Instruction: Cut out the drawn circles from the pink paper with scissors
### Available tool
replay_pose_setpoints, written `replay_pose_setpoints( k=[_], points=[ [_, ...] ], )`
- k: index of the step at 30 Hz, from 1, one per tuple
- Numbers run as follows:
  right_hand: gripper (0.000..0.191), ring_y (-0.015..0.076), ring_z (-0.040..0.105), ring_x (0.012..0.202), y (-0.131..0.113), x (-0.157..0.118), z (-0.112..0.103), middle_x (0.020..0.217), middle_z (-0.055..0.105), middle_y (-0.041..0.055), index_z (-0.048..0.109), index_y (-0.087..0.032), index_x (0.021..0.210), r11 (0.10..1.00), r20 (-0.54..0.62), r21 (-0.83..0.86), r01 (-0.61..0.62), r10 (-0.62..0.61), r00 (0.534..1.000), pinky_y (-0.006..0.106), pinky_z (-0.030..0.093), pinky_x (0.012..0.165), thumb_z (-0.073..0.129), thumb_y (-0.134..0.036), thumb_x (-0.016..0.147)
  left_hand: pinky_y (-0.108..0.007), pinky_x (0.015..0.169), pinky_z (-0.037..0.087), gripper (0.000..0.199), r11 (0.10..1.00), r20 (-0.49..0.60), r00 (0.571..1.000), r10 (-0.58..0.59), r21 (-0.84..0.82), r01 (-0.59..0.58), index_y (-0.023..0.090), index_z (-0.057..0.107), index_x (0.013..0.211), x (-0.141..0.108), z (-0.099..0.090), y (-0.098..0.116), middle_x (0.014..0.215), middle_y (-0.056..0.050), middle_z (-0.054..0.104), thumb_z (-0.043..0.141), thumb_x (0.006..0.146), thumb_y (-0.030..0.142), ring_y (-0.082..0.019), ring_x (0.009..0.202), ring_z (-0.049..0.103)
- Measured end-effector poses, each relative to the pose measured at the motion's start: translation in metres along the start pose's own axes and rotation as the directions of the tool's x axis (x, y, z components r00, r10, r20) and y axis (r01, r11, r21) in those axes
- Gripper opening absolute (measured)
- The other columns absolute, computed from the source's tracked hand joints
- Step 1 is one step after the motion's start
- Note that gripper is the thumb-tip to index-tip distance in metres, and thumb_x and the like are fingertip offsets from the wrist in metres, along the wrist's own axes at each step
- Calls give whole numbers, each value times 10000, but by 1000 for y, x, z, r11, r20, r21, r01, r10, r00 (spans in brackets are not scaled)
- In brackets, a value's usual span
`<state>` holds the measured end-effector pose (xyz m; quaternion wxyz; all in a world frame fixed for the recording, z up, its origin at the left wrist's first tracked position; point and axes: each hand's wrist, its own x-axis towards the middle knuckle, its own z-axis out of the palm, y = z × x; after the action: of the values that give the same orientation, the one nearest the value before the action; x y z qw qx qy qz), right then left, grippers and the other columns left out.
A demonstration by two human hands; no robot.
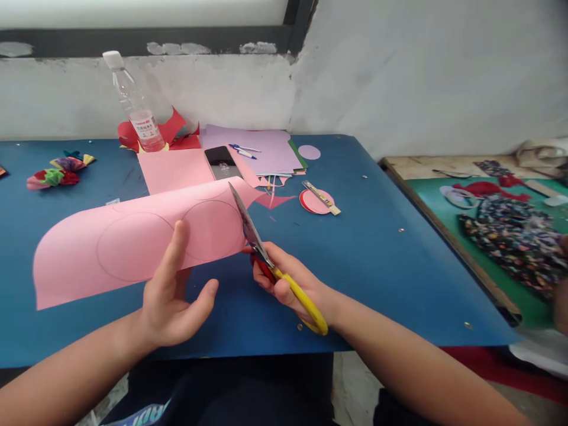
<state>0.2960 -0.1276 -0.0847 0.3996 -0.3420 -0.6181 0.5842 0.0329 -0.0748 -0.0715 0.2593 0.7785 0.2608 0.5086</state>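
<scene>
Pink paper (133,245) between left fingers (177,248)

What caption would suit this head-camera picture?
Left hand holds pink paper while right hand cuts it with yellow scissors over a blue table.

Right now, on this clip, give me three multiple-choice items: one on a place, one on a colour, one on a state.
1. Where does the phone lie?
A. on pink paper beside the bottle
B. on the floor
C. on the green mat

2. What colour are the handles of the scissors?
A. blue
B. yellow and red
C. white

3. How is the pink sheet?
A. crumpled into a ball
B. flat under the bottle
C. held up curved by the left hand

Answers: A, the phone rests on pink paper; B, seen in the right hand; C, the thumb presses the arched sheet.
</scene>
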Motion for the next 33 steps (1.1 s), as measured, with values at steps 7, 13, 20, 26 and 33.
replay_pose_setpoints(
  k=[7, 13, 20, 26, 33],
  points=[
    [690, 118, 436, 675, -7, -3, 2, 892, 520, -5, 494, -242, 1449, 1000, -28, -2, -7, 7, 1000, 252, 373, 553, 577, -763, 1003, -217, 1319, 303, 1070, 987, 67, 989, 135, -96, -128, 241, 253, 1725, 5, -3, -6, 1802, 102, 223, 748, 790, 82, -152, 1694, 183],
    [696, 116, 442, 701, -3, -7, 6, 888, 515, -11, 503, -234, 1438, 1000, -32, 16, -4, 4, 999, 250, 361, 565, 614, -756, 991, -203, 1321, 290, 996, 983, 55, 987, 150, -117, -143, 231, 336, 1703, 7, -3, -6, 1792, 41, 313, 796, 832, 87, -186, 1679, 253],
    [712, 137, 438, 703, -4, -3, 0, 878, 525, -10, 459, -216, 1466, 1000, 5, -11, 3, -3, 1000, 281, 364, 583, 606, -738, 1004, -260, 1352, 294, 965, 985, 53, 989, 136, -119, -129, 270, 339, 1702, 6, -3, -7, 1798, 38, 304, 795, 865, 121, -227, 1687, 228],
    [642, 118, 422, 675, -4, -6, 3, 881, 530, -11, 492, -218, 1454, 999, -32, 8, 45, -45, 998, 265, 355, 577, 597, -690, 1032, -185, 1302, 396, 854, 995, 47, 997, 54, -83, -50, 245, 466, 1642, 4, -3, 7, 1711, 11, 477, 761, 866, 48, -211, 1611, 437],
    [617, 110, 449, 672, -6, -5, 3, 831, 515, -27, 532, -208, 1403, 998, -46, -29, 57, -58, 997, 263, 381, 600, 642, -675, 1015, -129, 1206, 477, 784, 1000, 13, 1000, -13, -14, 13, 273, 563, 1571, 7, -7, 24, 1606, 51, 601, 784, 847, 70, -172, 1471, 621]
  ],
)
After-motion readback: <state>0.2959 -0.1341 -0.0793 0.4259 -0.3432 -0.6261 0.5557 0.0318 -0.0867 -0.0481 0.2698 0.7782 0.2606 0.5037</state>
